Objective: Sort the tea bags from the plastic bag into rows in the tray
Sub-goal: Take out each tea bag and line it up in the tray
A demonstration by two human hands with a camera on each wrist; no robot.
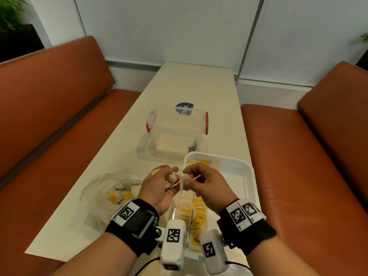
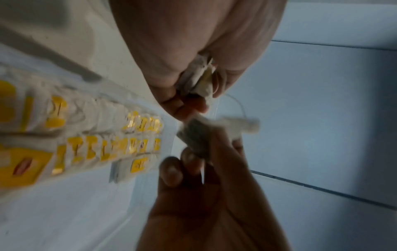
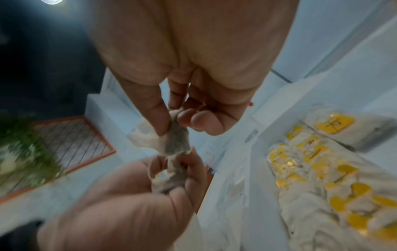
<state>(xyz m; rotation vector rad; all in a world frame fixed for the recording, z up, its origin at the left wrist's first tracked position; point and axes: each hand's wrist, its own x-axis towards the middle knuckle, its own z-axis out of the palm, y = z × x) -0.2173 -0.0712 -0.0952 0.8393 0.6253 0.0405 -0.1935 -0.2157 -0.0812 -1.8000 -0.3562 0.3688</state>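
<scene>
Both hands meet above the left edge of the white tray point(image 1: 251, 174). My left hand point(image 1: 169, 177) grips a small bunch of white tea bags point(image 1: 172, 177), also seen as tea bags point(image 2: 204, 78) in its curled fingers. My right hand point(image 1: 188, 176) pinches one tea bag point(image 3: 178, 141) between thumb and fingers, just beside the bunch. Rows of yellow-tagged tea bags point(image 1: 196, 212) lie in the tray's near left part, with more tea bags point(image 1: 201, 162) at its far end. The crumpled clear plastic bag point(image 1: 103, 188) lies to the left on the table with several tea bags inside.
A clear lidded container point(image 1: 177, 124) with red latches stands behind the tray on the long white table point(image 1: 191, 84). Orange benches point(image 1: 298, 166) run along both sides. Wrist cameras hang near the table's front edge.
</scene>
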